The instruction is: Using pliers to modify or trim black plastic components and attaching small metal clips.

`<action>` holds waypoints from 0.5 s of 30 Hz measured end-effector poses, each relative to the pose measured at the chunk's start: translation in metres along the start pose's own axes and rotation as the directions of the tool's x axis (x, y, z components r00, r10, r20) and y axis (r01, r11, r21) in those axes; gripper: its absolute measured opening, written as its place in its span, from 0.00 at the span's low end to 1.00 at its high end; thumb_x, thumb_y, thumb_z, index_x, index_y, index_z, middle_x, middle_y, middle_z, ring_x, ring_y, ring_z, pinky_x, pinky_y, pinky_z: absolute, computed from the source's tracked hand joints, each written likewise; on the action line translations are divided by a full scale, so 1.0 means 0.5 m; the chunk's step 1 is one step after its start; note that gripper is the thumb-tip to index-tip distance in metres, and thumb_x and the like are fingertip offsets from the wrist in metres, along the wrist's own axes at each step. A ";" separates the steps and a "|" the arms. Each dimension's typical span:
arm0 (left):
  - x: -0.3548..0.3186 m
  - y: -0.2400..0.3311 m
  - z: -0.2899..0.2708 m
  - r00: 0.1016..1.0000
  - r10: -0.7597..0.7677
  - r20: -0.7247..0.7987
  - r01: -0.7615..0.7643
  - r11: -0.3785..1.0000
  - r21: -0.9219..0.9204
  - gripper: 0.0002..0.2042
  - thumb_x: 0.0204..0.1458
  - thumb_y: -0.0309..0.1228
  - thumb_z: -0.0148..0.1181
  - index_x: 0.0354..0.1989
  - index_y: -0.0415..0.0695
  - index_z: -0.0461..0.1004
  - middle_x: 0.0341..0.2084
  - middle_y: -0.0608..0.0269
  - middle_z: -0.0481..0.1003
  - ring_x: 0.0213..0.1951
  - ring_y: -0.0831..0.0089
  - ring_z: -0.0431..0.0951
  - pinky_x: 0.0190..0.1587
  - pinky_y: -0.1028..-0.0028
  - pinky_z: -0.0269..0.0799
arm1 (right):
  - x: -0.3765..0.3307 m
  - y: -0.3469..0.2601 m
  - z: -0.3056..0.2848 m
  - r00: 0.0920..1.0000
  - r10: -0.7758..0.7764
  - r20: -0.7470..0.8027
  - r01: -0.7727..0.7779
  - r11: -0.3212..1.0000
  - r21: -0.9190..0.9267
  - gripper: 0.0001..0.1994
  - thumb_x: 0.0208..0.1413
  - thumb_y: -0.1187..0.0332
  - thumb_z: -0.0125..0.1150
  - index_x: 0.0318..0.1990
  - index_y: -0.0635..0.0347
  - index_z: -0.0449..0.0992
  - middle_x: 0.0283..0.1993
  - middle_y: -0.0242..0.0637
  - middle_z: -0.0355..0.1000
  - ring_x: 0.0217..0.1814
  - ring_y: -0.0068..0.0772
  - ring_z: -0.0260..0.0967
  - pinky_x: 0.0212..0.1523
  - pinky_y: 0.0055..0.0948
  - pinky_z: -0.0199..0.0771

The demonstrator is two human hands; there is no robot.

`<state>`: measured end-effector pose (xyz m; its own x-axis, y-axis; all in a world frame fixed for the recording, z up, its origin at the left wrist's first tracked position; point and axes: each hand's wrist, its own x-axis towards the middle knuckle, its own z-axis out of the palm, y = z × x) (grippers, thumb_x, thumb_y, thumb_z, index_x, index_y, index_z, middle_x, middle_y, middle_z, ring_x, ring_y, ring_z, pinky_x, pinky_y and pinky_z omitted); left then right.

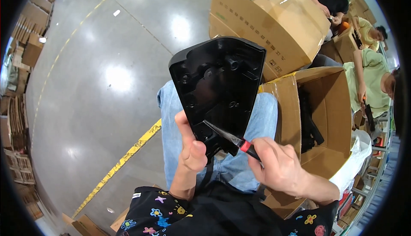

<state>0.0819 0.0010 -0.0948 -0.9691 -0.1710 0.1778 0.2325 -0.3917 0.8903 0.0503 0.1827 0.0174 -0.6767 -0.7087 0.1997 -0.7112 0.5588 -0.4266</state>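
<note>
A glossy black plastic housing [214, 86] stands tilted above my lap, its hollow inner side with several round screw posts facing me. My left hand [191, 152] grips its lower left edge, thumb in front. In my right hand [280, 165] is a craft knife [231, 138] with a red and black handle, held with the fingers wrapped round it. The narrow pointed blade reaches into the lower part of the housing, its tip at the inner surface; whether it touches, I cannot tell.
Close on my right stands an open cardboard box [295, 120] with black parts [310, 124] inside. Behind it is a large closed carton [265, 26]. Several people [372, 79] sit working at the right. A yellow floor line [124, 163] runs at left; flattened cardboard [17, 120] is stacked beyond.
</note>
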 end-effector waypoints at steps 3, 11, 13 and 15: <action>0.020 0.028 0.017 0.998 0.032 -0.047 -0.032 0.999 -0.013 0.37 0.56 0.55 0.46 0.59 0.34 0.44 0.54 0.52 0.58 0.55 0.70 0.60 0.58 0.69 0.54 | 0.019 0.029 0.001 0.987 -0.158 -0.035 0.147 0.966 -0.213 0.13 0.40 0.77 0.59 0.37 0.68 0.69 0.33 0.39 0.70 0.20 0.27 0.66 0.15 0.23 0.67; 0.036 0.017 0.009 0.989 0.138 -0.047 -0.138 0.990 -0.008 0.37 0.56 0.53 0.47 0.59 0.35 0.42 0.54 0.53 0.57 0.53 0.71 0.61 0.58 0.70 0.54 | 0.056 0.069 -0.013 0.918 -0.394 -0.051 0.321 0.811 -0.489 0.13 0.35 0.73 0.61 0.33 0.60 0.69 0.34 0.40 0.71 0.20 0.22 0.60 0.15 0.16 0.58; 0.040 0.021 0.014 0.989 0.130 -0.063 -0.134 0.989 -0.056 0.37 0.56 0.53 0.48 0.59 0.35 0.42 0.53 0.54 0.58 0.53 0.72 0.61 0.57 0.70 0.55 | 0.062 0.066 -0.022 0.917 -0.395 -0.048 0.315 0.794 -0.520 0.13 0.35 0.73 0.62 0.33 0.59 0.69 0.34 0.40 0.71 0.21 0.23 0.60 0.15 0.17 0.58; 0.050 0.046 0.017 0.997 0.050 -0.061 -0.053 0.997 -0.057 0.37 0.56 0.53 0.48 0.60 0.36 0.42 0.54 0.54 0.59 0.54 0.71 0.61 0.58 0.69 0.55 | 0.077 0.073 -0.039 0.889 -0.451 -0.078 0.317 0.731 -0.605 0.13 0.34 0.72 0.62 0.32 0.55 0.70 0.35 0.38 0.72 0.21 0.26 0.60 0.17 0.20 0.58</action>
<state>0.0622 -0.0044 -0.0663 -0.9495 -0.2450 0.1961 0.2881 -0.4327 0.8543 -0.0056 0.1841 0.0266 -0.2962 -0.8487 0.4382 -0.8496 0.4437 0.2850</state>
